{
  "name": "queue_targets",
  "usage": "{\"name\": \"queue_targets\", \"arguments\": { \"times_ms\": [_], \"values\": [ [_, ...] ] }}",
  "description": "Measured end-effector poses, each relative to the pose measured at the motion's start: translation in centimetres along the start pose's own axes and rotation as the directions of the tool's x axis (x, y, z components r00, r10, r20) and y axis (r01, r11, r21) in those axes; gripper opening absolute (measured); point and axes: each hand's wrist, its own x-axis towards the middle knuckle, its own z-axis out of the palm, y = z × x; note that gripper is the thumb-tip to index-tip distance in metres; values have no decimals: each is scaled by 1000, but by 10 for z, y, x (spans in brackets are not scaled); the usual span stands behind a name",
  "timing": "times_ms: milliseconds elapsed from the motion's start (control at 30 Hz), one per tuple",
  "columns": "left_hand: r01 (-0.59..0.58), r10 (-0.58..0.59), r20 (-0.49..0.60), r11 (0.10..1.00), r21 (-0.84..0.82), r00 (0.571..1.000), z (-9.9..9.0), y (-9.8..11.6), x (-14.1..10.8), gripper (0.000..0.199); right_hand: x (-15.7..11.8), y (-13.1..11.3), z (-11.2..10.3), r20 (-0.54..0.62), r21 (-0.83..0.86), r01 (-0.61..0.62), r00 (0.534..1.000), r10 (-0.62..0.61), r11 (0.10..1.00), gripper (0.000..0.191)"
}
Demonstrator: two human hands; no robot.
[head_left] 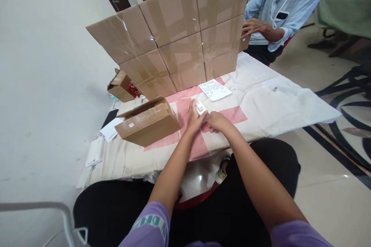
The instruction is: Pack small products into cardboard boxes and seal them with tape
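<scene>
My left hand (194, 117) is wrapped round a small white object (199, 107), which looks like a tape dispenser, above the pink and cream tablecloth. Close on its right, my right hand (216, 122) has its fingers curled together at the object's near end; what they pinch, if anything, is too small to make out. An open cardboard box (150, 125) lies on its side to the left of my hands. Just beyond them is a white sheet with small drawn shapes (216, 90).
A tall taped cardboard panel (182, 27) stands across the table's far side. Behind it at the right sits a person in a light blue shirt (301, 4). At the left are a smaller box (123, 87), papers (110, 129) and a white case (95, 151).
</scene>
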Motion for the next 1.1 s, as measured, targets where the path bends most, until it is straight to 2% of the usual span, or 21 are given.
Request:
{"name": "queue_targets", "arguments": {
  "times_ms": [400,733,1100],
  "values": [
    [4,-4,-16,1000,-6,1000,2,4,-5,95,5,-1,1,18,-32,19,1000,-18,999,32],
    [50,-50,-2,994,-93,999,0,7,-7,100,13,-3,2,28,-40,18,999,-17,999,29],
    [47,-49,-25,994,-100,998,3,1,-4,101,14,-4,-3,4,-149,66,998,-66,987,30]
  ]
}}
